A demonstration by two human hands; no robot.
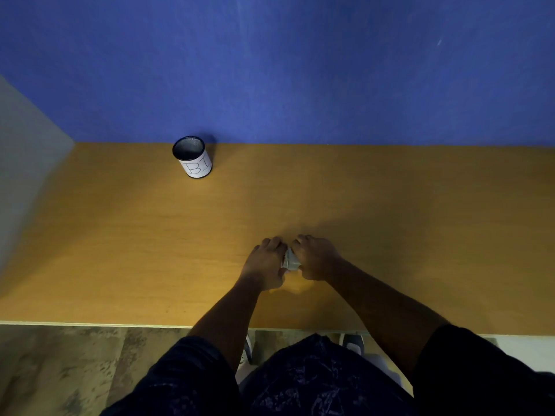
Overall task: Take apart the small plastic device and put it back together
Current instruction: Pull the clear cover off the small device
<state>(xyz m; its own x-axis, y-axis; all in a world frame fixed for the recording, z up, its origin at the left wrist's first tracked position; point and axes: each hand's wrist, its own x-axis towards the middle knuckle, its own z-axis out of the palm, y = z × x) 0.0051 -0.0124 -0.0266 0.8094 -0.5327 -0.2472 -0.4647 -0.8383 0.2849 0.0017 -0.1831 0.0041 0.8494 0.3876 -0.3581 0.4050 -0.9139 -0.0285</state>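
As you lean over the wooden desk [120, 235], head view: your left hand [265, 265] and right hand [316, 259] pinch the small grey plastic device [290, 259] between them, curled fingers closed on either side, equally near; its long axis cannot be told

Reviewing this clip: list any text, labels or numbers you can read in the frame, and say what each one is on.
"B1" (could be "BI"): handwritten on the white paper label wrapped around the black mesh cup on the desk.
The small grey device held between the left hand and right hand: no readable markings.
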